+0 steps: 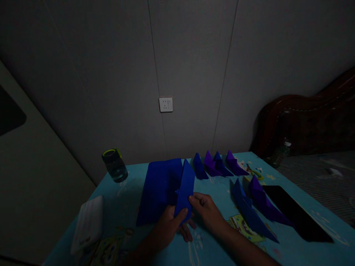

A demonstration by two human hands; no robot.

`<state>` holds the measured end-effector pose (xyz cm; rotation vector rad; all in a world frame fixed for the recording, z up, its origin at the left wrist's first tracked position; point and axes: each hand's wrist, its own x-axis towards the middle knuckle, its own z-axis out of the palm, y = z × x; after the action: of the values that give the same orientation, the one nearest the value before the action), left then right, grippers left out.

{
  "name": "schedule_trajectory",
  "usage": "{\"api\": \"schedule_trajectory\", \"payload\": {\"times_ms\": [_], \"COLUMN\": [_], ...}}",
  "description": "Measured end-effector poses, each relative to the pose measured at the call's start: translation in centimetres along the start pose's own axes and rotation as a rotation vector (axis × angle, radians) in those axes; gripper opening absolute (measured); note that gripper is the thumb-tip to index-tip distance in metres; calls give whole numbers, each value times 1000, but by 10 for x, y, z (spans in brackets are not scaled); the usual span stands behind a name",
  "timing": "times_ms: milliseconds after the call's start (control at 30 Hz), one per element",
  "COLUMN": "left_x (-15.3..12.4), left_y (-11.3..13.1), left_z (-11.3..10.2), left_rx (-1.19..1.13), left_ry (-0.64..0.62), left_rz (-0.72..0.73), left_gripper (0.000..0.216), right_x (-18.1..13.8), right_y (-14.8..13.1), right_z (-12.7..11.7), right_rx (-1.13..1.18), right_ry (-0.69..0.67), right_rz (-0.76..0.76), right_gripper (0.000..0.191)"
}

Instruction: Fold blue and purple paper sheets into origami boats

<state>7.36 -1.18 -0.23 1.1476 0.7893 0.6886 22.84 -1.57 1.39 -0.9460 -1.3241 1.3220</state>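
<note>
A folded piece of blue paper [185, 188], long and pointed at the top, is held up above the table between both hands. My left hand [170, 223] grips its lower end, thumb in front and fingers behind. At its right edge, my right hand [205, 207] pinches the paper between thumb and fingers. Behind it lies a flat stack of blue paper [162, 184]. To the right stand several folded paper boats in blue and purple, among them a blue boat [251, 210] and a purple boat [266, 203] nearest my right arm.
A dark water bottle [115, 166] stands at the back left, and a white packet [88, 221] lies at the front left. On the right is a flat black object [296, 210]. The patterned blue tablecloth [210, 240] covers the table, which meets the wall [124, 74].
</note>
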Motion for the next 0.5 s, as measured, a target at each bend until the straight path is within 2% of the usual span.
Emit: {"api": "schedule_trajectory", "payload": {"times_ms": [167,300,500], "left_x": [0,1,0], "left_y": [-5,-9,-4], "left_z": [1,0,2], "left_rx": [-13,-10,57], "left_ry": [-18,-12,110], "left_rz": [-21,-48,39], "left_gripper": [55,55,54], "right_x": [-4,-6,-4], "right_y": [-1,-4,-1], "right_z": [0,0,2], "right_rx": [23,-53,-159], "right_ry": [-31,1,71], "right_rz": [7,-14,-54], "right_gripper": [49,50,45]}}
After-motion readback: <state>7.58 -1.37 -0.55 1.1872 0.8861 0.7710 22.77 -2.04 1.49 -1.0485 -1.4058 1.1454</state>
